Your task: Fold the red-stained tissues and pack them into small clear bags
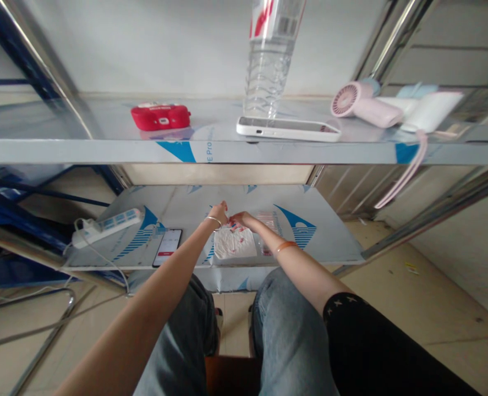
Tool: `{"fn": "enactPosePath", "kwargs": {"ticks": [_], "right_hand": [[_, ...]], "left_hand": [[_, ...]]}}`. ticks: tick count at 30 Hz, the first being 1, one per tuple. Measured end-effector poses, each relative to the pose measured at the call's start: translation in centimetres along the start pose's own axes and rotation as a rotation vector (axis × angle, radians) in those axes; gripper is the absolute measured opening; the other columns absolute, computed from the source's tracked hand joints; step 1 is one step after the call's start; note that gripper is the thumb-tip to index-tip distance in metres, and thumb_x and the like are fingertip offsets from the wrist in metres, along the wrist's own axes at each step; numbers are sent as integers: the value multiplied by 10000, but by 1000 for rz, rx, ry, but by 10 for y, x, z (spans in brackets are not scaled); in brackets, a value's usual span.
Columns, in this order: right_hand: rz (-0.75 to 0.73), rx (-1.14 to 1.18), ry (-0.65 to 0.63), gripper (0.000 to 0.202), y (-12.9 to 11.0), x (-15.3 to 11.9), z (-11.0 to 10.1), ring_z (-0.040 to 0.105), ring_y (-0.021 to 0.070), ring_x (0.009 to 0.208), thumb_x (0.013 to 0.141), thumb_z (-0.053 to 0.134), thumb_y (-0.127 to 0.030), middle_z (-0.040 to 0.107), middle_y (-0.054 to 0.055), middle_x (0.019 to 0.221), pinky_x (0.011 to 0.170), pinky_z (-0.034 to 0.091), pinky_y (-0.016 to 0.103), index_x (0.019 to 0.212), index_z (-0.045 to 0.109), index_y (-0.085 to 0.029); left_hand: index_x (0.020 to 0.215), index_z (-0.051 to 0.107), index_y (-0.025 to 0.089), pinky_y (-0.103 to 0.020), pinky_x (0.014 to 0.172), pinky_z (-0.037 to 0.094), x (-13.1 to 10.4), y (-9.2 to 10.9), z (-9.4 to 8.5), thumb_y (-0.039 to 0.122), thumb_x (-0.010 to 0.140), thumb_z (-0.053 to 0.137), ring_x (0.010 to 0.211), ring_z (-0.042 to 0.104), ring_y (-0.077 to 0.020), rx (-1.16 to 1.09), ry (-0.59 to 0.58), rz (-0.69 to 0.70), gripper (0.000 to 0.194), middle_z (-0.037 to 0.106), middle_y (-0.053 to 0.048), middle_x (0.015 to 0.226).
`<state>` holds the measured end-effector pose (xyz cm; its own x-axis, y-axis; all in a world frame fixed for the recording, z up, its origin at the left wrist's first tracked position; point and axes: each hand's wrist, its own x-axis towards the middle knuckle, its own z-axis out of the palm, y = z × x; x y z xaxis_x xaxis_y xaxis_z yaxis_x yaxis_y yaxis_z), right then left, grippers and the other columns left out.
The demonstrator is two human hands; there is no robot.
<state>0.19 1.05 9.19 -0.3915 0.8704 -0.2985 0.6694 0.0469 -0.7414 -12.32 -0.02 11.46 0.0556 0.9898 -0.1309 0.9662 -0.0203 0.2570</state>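
Both my hands are close together over the far edge of a white, crinkled bundle (pixel 235 243), with small red pieces on it, on the lower shelf. My left hand (pixel 219 212), with a thin bracelet at the wrist, has its fingers pinched together. Beside it, my right hand (pixel 244 219) is closed too, its fingertips by small red bits. What the fingers hold is too small to make out. Just right of the bundle lies a clear packet (pixel 267 225) with reddish contents, partly behind my right forearm.
On the lower shelf (pixel 334 236) a phone (pixel 168 247) and a white power strip (pixel 107 226) with a cable lie left. Above, the upper shelf (pixel 115 151) holds a red case (pixel 161 117), a white-cased phone (pixel 287 130), a water bottle (pixel 267 71) and a pink handheld fan (pixel 365 105).
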Motion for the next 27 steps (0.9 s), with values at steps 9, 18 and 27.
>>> {"fn": "enactPosePath", "kwargs": {"ticks": [9, 18, 27], "right_hand": [[25, 509, -103, 286, 16, 7, 5, 616, 115, 581, 816, 584, -384, 712, 89, 816, 529, 472, 191, 881, 686, -125], [128, 462, -71, 101, 13, 7, 9, 601, 119, 508, 780, 556, -132, 677, 71, 706, 483, 463, 211, 712, 626, -106], [150, 569, -132, 105, 16, 13, 9, 622, 125, 539, 759, 598, -134, 667, 50, 651, 508, 474, 200, 655, 604, -121]], "left_hand": [[908, 714, 175, -180, 737, 465, 15, -12, 5, 225, 645, 695, 884, 648, -183, 162, -133, 28, 268, 718, -53, 909], [886, 724, 135, -167, 648, 449, 8, -16, 9, 281, 710, 656, 727, 627, -127, 32, -219, 79, 239, 717, -51, 815], [841, 701, 72, -205, 642, 473, 6, -18, 9, 317, 791, 557, 740, 646, -172, -21, -350, 109, 289, 712, -122, 856]]}}
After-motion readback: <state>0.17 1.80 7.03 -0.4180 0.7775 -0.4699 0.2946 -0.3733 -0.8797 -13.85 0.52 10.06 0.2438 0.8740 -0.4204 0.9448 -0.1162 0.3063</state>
